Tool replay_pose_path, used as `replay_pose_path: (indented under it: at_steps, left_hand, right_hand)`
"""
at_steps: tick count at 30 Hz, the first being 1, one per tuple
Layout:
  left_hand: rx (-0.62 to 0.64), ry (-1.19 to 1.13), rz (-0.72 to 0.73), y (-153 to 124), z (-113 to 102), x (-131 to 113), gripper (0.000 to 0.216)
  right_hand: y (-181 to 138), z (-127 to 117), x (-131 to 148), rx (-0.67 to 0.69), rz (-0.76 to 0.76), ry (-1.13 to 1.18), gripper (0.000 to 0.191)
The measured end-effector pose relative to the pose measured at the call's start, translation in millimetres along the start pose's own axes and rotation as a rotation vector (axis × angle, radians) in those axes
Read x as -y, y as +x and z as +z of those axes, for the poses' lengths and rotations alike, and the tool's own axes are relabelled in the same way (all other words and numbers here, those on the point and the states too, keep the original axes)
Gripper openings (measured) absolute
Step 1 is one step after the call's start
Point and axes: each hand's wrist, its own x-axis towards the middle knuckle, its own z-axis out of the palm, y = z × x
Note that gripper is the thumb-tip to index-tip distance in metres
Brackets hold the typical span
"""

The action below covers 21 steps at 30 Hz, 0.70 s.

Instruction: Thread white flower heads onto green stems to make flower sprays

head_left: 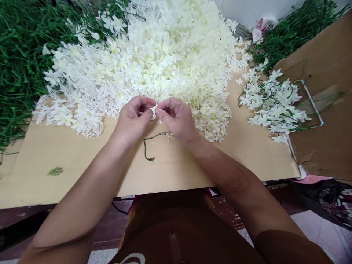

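Observation:
My left hand (136, 116) and my right hand (176, 116) meet over the front of the flower heap, both with thumb and forefinger pinched. Between the fingertips is a small white artificial flower (154, 110), partly covered by them. Just behind and around the hands spreads a large heap of white artificial flowers (176, 55), many with thin white stalks. Below my hands a bent green plastic stem (145, 146) lies on the table, with a small pale flower piece at its right end, near my right wrist.
Green plastic stems (22, 66) are piled at the left, and more green stems (294, 33) lie at the back right. White flower sprays (275, 102) on green stems rest beside a cardboard sheet (327, 135) and a metal rod (312, 101). The wooden table (90, 172) ends near my body.

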Motion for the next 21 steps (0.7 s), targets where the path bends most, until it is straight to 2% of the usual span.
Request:
replay_pose_path:
  at_steps: [4, 7, 10, 15, 18, 21]
  left_hand:
    - [-0.005, 0.022, 0.095, 0.6, -12.4, 0.5, 0.007]
    - [0.06, 0.031, 0.06, -0.6, -15.7, -0.8, 0.013]
    - [0.076, 0.044, 0.048, -2.0, -14.3, -1.4, 0.016]
    - [0.116, -0.067, 0.039, -1.0, -15.4, -3.1, 0.019]
    - [0.126, -0.105, 0.021, 0.7, -16.5, -4.6, 0.017]
    - [0.134, -0.117, -0.002, 1.2, -15.7, -4.8, 0.015]
  right_hand:
    - [5.2, -5.0, -4.4, 0.02, 0.038, 0.053, 0.046]
    - [6.2, -6.3, -5.8, 0.044, 0.055, 0.073, 0.046]
    - [4.4, -5.1, -4.4, 0.046, 0.057, 0.08, 0.045]
    - [0.7, -4.3, 0.3, 0.025, 0.02, 0.063, 0.043]
    - [0.4, -5.9, 4.0, 0.107, 0.002, 0.082, 0.048]
    - [1.3, -7.4, 5.7, 0.214, -0.022, 0.113, 0.044]
